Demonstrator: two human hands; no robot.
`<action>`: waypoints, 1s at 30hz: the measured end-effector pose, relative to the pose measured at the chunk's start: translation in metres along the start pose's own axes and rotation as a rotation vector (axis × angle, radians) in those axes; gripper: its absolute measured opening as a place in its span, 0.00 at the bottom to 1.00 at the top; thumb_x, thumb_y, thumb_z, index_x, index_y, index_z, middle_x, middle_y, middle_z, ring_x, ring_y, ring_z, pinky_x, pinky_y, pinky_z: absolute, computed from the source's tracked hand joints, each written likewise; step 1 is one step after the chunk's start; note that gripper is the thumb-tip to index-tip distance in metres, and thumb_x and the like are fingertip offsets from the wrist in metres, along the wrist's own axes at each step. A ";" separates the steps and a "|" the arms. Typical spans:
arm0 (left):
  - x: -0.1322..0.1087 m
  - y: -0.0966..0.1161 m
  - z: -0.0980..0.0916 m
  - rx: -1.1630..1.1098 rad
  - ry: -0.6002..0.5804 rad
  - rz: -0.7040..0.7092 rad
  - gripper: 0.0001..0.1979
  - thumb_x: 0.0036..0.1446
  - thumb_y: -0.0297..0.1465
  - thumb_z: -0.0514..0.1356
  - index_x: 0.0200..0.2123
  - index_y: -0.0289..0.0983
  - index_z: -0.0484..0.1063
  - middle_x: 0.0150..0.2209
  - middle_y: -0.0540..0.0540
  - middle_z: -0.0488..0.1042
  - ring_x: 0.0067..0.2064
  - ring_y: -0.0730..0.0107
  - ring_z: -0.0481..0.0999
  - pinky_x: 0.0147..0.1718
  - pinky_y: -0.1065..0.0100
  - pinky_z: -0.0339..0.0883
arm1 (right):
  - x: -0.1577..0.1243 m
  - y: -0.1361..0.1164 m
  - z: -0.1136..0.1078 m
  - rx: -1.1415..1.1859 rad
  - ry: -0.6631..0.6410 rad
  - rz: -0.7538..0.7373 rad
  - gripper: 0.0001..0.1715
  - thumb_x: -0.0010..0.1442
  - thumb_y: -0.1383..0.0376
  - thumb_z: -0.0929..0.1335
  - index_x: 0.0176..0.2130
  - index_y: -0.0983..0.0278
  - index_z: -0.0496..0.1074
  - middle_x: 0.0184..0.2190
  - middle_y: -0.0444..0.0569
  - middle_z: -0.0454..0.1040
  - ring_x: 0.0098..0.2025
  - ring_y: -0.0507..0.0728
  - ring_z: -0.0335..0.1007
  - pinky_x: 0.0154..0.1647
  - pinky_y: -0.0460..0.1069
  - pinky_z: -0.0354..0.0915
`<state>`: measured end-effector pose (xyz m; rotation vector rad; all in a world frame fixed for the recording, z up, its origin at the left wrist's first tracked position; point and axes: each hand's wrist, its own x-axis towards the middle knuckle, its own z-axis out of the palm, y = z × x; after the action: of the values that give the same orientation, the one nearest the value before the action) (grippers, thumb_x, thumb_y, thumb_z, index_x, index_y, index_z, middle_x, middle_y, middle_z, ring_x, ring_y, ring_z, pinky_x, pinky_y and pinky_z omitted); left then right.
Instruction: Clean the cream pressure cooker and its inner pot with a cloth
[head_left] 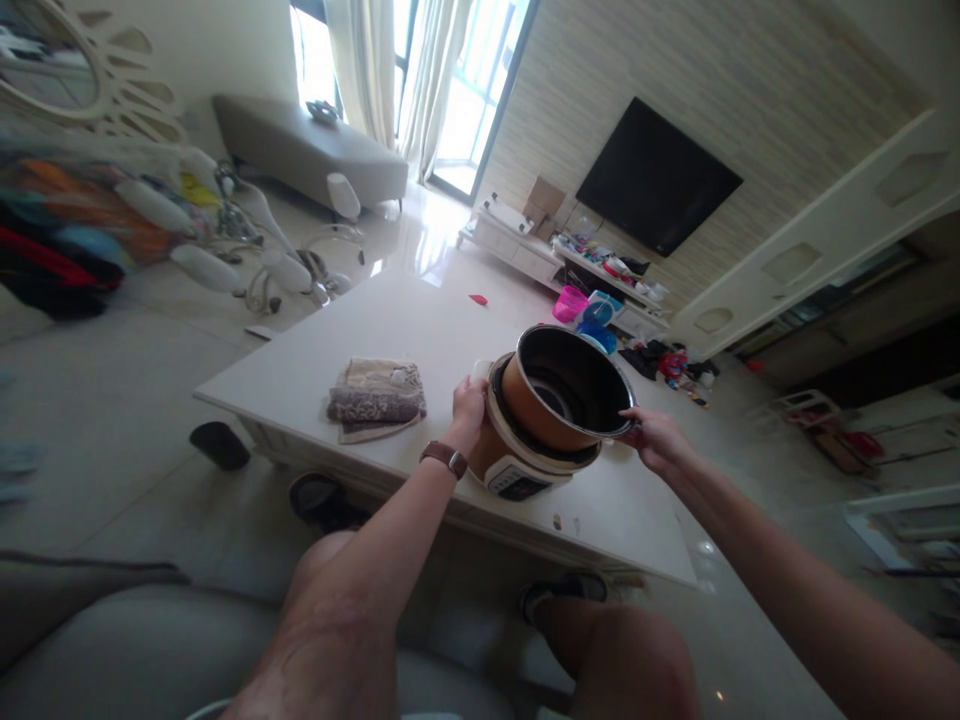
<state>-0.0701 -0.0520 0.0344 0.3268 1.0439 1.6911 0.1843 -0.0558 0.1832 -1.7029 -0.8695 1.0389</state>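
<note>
a pot (571, 385) is over the cooker (495, 445), and a towel (377, 400) lies left of both on the table (645, 515).

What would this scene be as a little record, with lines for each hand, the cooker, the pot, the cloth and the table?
Left hand: against the side of the cooker, a watch on its wrist
Right hand: pinching the rim of the inner pot
Inner pot: dark inside, rim raised above the cooker's opening
Cooker: on the table, control panel on the near side
Cloth: folded, left of the cooker
Table: white top
</note>
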 end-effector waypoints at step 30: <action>0.000 -0.002 -0.001 -0.060 -0.023 0.012 0.02 0.53 0.28 0.62 0.30 0.38 0.70 0.28 0.53 0.70 0.30 0.71 0.67 0.34 0.68 0.63 | 0.045 0.056 -0.009 -0.714 0.010 -0.285 0.08 0.51 0.61 0.73 0.25 0.63 0.77 0.23 0.45 0.76 0.29 0.55 0.68 0.32 0.49 0.61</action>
<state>-0.0701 -0.0524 0.0322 0.3127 0.9739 1.7219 0.2155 -0.0374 0.1211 -2.0621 -1.5509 0.5473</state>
